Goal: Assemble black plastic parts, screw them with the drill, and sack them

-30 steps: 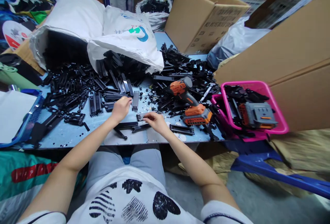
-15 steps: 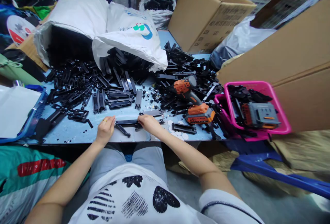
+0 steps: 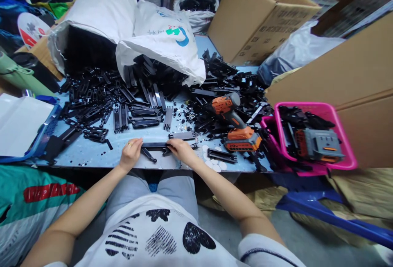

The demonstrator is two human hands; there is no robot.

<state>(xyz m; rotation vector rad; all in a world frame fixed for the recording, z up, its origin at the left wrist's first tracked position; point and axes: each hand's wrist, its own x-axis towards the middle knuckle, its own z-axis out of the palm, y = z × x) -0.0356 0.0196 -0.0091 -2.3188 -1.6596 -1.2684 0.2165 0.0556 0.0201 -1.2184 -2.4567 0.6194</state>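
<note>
A long black plastic bar [image 3: 154, 145] lies level between my hands, low over the near edge of the blue table [image 3: 92, 154]. My left hand [image 3: 131, 153] is closed in a pinch on its left end, a ring on one finger. At the other end, the fingers of my right hand [image 3: 180, 149] close on the bar and cover its tip. A shorter black arm with a round end [image 3: 149, 155] slants down below the bar near my left fingertips; whether it is joined to the bar I cannot tell. Beyond them sits a flat ribbed black piece [image 3: 182, 136].
An orange cordless drill [image 3: 235, 121] stands on its battery to the right. Past it is a pink basket [image 3: 348, 152] with black parts and a battery. White sacks [image 3: 101, 9] spill black parts across the back. A blue tray [image 3: 50, 123] sits left, a cardboard box [image 3: 239, 21] behind.
The view has shifted slightly, moving the table's contents to the right in the picture. Both hands still grip the bar, which looks a little more level.
</note>
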